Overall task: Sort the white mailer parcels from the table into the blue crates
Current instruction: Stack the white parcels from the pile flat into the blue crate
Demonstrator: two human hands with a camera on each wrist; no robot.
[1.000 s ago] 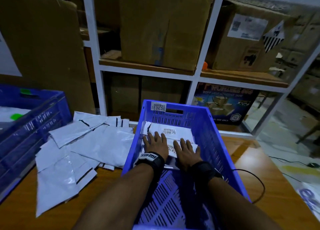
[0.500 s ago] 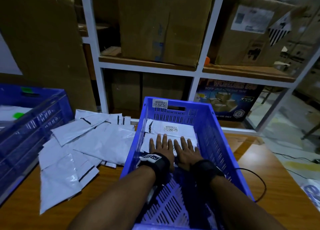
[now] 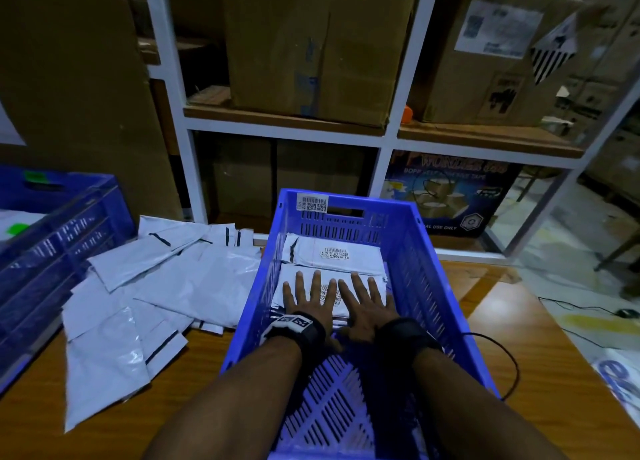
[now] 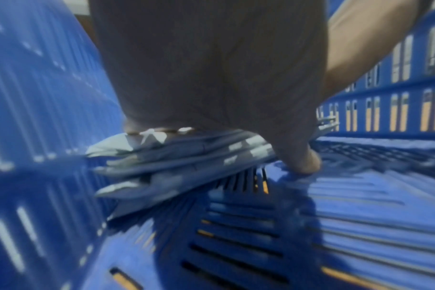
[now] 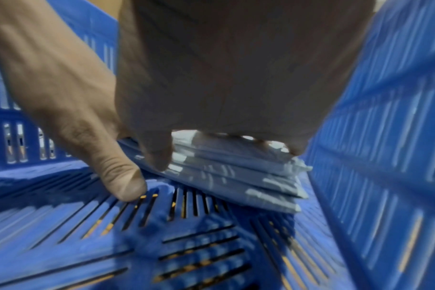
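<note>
A blue crate stands on the wooden table in front of me. Inside it lie two piles of white mailer parcels: a far one with a barcode label, and a near stack. Both hands lie flat, fingers straight and spread, on the near stack: left hand, right hand. In the left wrist view the palm presses the stack and the thumb touches the crate floor. The right wrist view shows the same stack under my right palm.
Several loose white mailers lie spread on the table left of the crate. A second blue crate sits at the far left. A white shelf rack with cardboard boxes stands behind. A black cable loops right of the crate.
Both hands have drawn back toward me with the near stack under them, away from the far pile. The fingers stay flat and spread.
</note>
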